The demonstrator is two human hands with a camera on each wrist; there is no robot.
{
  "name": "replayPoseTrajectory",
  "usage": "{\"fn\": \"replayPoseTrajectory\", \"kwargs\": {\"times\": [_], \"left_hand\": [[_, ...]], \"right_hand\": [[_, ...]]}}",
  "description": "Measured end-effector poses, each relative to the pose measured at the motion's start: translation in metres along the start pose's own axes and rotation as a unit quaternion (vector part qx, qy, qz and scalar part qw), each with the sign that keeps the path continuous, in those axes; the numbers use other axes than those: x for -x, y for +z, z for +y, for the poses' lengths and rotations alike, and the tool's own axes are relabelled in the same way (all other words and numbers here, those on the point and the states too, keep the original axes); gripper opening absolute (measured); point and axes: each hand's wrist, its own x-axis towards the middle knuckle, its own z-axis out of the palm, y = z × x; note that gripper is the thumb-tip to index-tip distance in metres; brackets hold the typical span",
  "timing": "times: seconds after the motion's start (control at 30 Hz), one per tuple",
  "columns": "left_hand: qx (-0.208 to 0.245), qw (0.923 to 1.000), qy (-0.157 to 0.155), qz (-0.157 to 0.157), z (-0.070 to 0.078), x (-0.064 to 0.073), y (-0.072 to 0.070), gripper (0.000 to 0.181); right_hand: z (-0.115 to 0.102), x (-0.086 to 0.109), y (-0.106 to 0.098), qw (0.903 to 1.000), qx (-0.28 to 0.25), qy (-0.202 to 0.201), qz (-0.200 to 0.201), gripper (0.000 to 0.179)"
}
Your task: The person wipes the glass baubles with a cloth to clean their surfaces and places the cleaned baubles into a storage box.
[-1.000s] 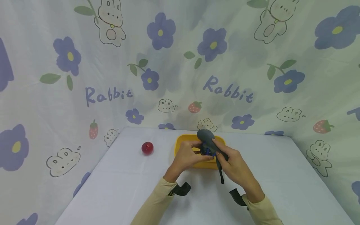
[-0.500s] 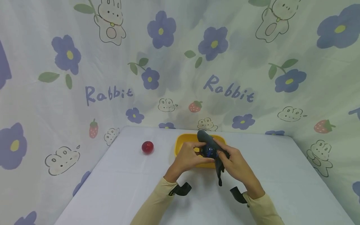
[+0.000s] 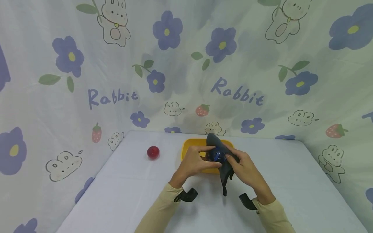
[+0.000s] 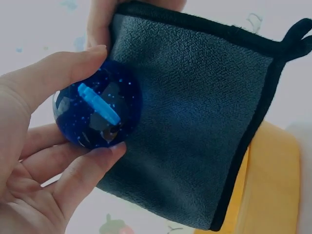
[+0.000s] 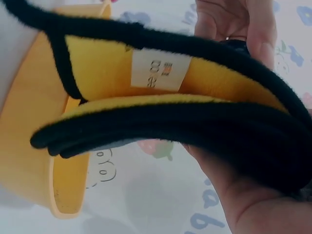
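My left hand (image 3: 193, 161) pinches a shiny dark-blue ball (image 4: 100, 114) with white specks and a pale blue light streak on its surface. In the left wrist view, its fingers curl about the near side of the ball. Against the ball's far side lies a folded dark-grey cloth (image 4: 190, 107), gripped by my right hand (image 3: 246, 166). A black hem and a corner loop (image 4: 297, 41) edge the cloth. The right wrist view shows the fold's yellow inner face with a white label (image 5: 160, 70). Both hands are above the front part of a yellow tub (image 3: 188, 143).
A glossy red ball (image 3: 152, 152) rests on the white table (image 3: 125, 181), left of the tub. Behind the table hangs a curtain (image 3: 186, 64) printed with rabbits and purple flowers. Black curved mounts (image 3: 188, 195) sit at both wrists.
The cloth has turned and shifted against the blue ball, with its hanging corner swinging a little left. The right hand has moved slightly with it; the left hand keeps its hold on the ball.
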Motion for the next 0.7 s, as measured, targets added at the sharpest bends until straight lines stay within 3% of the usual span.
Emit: {"fn": "replayPoseTrajectory", "kwargs": {"times": [0.4, 0.7], "left_hand": [[0.086, 0.9952, -0.037, 0.028, -0.0033, -0.0009, -0.0021, 0.054], [0.095, 0.9926, -0.047, 0.059, -0.0039, -0.0015, -0.0019, 0.052]], "right_hand": [[-0.0025, 0.0016, -0.0012, 0.9999, 0.007, -0.006, 0.012, 0.049], [-0.0070, 0.0027, 0.0001, 0.9998, 0.006, 0.002, 0.020, 0.050]]}}
